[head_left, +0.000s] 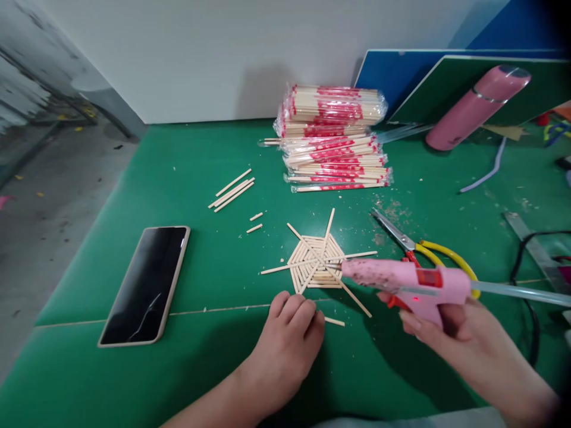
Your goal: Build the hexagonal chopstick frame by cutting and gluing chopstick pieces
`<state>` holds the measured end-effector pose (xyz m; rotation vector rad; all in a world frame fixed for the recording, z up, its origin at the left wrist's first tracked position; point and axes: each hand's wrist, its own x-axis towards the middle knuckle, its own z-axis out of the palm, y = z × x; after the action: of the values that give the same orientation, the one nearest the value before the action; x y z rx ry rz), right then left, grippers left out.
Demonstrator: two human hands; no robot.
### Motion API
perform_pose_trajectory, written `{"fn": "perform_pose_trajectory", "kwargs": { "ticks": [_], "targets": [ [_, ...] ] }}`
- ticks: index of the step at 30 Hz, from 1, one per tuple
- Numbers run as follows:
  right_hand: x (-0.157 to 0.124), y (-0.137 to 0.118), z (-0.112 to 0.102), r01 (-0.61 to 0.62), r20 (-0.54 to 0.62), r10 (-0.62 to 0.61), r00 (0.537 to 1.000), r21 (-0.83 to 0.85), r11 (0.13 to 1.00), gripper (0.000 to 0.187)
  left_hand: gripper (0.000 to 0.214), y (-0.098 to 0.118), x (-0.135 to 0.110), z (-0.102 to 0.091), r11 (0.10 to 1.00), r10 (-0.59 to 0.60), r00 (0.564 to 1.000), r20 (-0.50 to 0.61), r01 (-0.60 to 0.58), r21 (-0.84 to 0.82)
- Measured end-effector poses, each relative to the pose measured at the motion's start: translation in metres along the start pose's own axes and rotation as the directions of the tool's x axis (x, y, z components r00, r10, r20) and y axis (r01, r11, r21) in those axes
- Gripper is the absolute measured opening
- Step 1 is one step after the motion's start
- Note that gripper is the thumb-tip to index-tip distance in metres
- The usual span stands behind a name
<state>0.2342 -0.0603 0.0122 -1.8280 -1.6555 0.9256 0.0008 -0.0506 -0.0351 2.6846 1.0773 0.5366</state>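
Observation:
A web-shaped piece made of wooden sticks lies on the green table. My right hand grips a pink hot glue gun, with its nozzle over the right edge of the web. My left hand rests on the table just in front of the web, its fingers curled under. What those fingers hold, if anything, is hidden. A short stick piece lies beside that hand.
A black phone lies at the left. Loose cut sticks lie behind it. Wrapped chopstick bundles are stacked at the back. Yellow-handled scissors, a pink bottle, a metal ruler and a black cable are at the right.

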Motion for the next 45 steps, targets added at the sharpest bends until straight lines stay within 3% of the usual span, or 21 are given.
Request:
{"fn": "perform_pose_trajectory", "kwargs": {
  "ticks": [3,6,11,28,45],
  "targets": [
    [-0.011,0.001,0.009,0.087,0.191,-0.073,0.979,-0.064,0.994,0.025,0.021,0.0,0.001,-0.002,1.0,0.022,0.999,-0.037,-0.022,0.012],
    [-0.022,0.004,0.018,0.167,0.238,-0.128,0.963,-0.151,0.974,0.02,0.017,0.001,0.001,0.0,0.999,0.035,0.997,-0.068,-0.033,0.026],
    [-0.029,0.007,0.029,0.202,0.219,-0.151,0.964,-0.231,0.952,0.022,0.016,0.002,-0.001,0.001,0.998,-0.026,0.998,-0.051,0.023,-0.058],
    [-0.029,0.006,0.031,0.267,0.193,-0.21,0.959,-0.357,0.895,0.026,0.022,0.002,0.001,-0.002,1.0,0.006,0.998,-0.057,-0.006,-0.002],
    [-0.029,0.006,0.03,0.223,0.235,-0.158,0.959,-0.282,0.933,0.027,0.024,0.004,0.003,-0.002,1.0,-0.011,0.998,-0.06,0.011,-0.009]
  ]
}}
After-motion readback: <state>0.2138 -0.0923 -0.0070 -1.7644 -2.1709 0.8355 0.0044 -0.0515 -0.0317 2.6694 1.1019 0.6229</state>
